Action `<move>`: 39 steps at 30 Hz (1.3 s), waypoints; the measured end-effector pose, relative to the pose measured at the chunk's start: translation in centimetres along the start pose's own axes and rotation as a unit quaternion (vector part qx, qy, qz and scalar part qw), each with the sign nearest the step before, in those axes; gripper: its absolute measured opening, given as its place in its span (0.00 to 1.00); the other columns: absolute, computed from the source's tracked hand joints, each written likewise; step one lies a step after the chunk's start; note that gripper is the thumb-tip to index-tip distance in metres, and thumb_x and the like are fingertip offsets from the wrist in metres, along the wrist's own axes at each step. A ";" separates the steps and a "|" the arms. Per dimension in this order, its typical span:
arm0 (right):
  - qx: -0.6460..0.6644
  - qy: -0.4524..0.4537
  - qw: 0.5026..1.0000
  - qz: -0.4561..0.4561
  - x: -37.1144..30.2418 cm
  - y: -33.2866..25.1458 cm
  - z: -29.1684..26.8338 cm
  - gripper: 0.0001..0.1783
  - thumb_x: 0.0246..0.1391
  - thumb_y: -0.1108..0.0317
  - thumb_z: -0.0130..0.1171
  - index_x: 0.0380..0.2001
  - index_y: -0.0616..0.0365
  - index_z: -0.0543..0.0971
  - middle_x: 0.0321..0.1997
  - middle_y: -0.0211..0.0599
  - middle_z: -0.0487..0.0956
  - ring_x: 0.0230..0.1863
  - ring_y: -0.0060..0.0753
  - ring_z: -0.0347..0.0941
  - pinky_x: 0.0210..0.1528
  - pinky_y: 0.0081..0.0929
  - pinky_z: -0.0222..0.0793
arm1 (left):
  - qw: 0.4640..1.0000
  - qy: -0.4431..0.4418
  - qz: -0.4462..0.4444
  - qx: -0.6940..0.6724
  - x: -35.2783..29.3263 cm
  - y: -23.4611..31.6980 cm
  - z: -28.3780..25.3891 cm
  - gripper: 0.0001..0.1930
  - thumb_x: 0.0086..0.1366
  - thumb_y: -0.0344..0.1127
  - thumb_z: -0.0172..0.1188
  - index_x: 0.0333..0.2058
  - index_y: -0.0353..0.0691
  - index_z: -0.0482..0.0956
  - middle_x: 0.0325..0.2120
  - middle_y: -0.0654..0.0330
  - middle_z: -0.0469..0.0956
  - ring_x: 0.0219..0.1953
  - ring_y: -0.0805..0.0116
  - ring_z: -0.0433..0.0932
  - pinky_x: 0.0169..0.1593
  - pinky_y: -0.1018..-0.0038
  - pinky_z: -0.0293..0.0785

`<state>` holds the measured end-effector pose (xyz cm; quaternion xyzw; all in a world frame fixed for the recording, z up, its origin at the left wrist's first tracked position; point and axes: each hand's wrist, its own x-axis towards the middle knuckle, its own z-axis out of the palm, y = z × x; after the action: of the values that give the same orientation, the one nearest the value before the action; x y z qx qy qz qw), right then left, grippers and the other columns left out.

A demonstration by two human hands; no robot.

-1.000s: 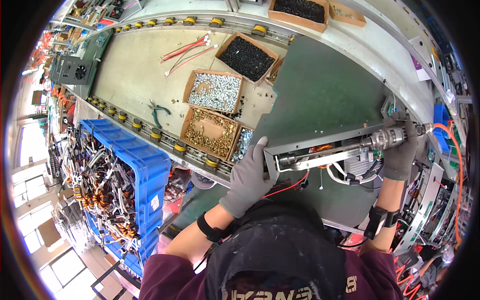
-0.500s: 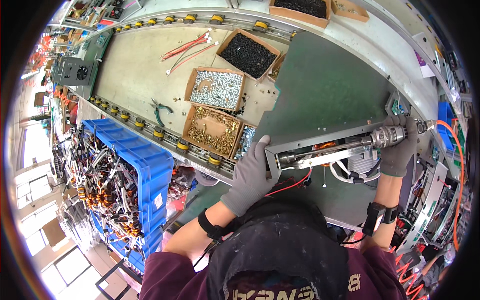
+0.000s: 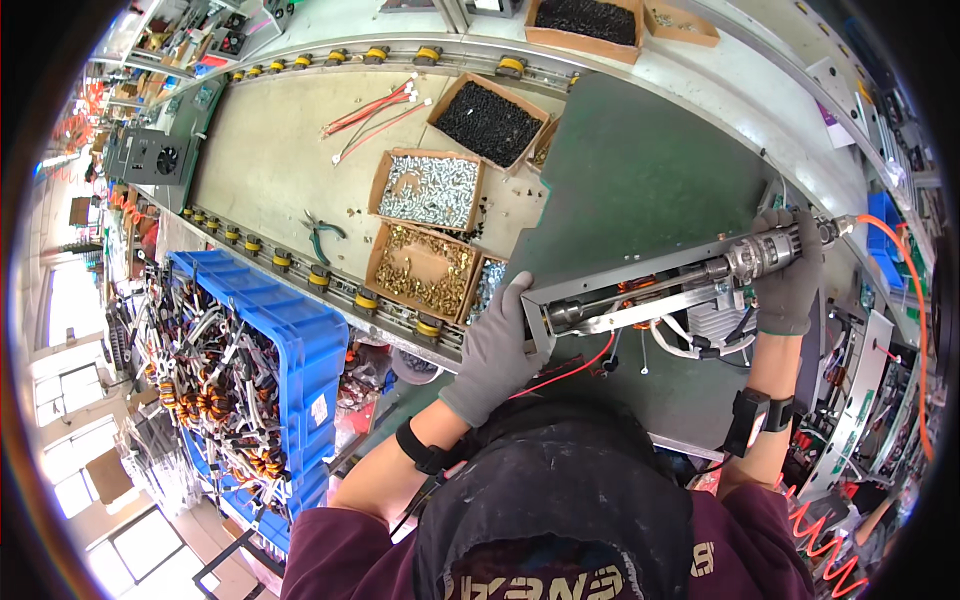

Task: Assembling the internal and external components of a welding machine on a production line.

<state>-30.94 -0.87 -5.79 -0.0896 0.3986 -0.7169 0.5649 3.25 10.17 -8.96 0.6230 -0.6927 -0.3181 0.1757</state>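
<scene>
My left hand (image 3: 495,348), in a grey glove, is closed on the left corner of a grey metal chassis (image 3: 598,282). In my gloved right hand (image 3: 785,285) is an air screwdriver (image 3: 762,254) with a silver body and a long shaft. This shaft runs leftward inside the chassis, and its tip end lies by the corner that my left hand grips; whether it touches a screw is hidden. White cables and a finned grey block (image 3: 712,320) show beside the chassis, and a red wire (image 3: 570,374) hangs from it near my left hand.
Boxes of black screws (image 3: 488,122), silver screws (image 3: 428,190) and brass-coloured fittings (image 3: 420,268) stand left of the green-topped bench (image 3: 650,165). Cutting pliers (image 3: 320,235) and red wires (image 3: 372,112) lie beyond. A blue crate (image 3: 312,350) of wired parts stands left. An orange air hose (image 3: 912,300) curves down at right.
The view has shifted a little. The right end of the chassis and the screwdriver sit slightly higher and more tilted, with my right hand moved up and left. Both hands keep their hold.
</scene>
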 end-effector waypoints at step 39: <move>-0.954 -0.190 0.181 -0.145 -1.6 -17.4 -0.4 0.26 0.57 0.62 0.54 0.60 0.44 0.69 0.58 0.43 0.73 0.55 0.48 0.73 0.55 0.48 0.69 | 0.990 -0.091 0.072 0.081 8.4 -3.8 -3.7 0.43 0.49 0.49 0.69 0.59 0.33 0.61 0.42 0.40 0.75 0.39 0.37 0.79 0.41 0.51 0.76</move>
<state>-43.46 1.48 6.23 -0.7492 0.6357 0.1858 -0.0116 7.10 1.06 -10.04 0.5523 -0.7722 -0.3031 0.0830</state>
